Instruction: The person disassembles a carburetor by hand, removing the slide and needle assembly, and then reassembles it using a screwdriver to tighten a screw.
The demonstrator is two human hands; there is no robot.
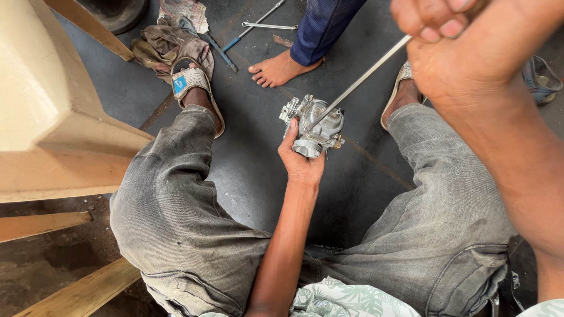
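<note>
Dark workshop floor below; left hand fingers grip the metal carburetor between the knees, right hand fingers closed on a long rod poking into it; rod likely slips off, jabbing the palm.

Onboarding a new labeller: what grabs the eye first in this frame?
At centre, the left hand cups a silvery metal engine part over the dark floor, between grey-trousered knees. The right hand, large at upper right, grips a long metal rod whose tip meets the part. Another person's bare foot stands beyond, near scattered tools.
</note>
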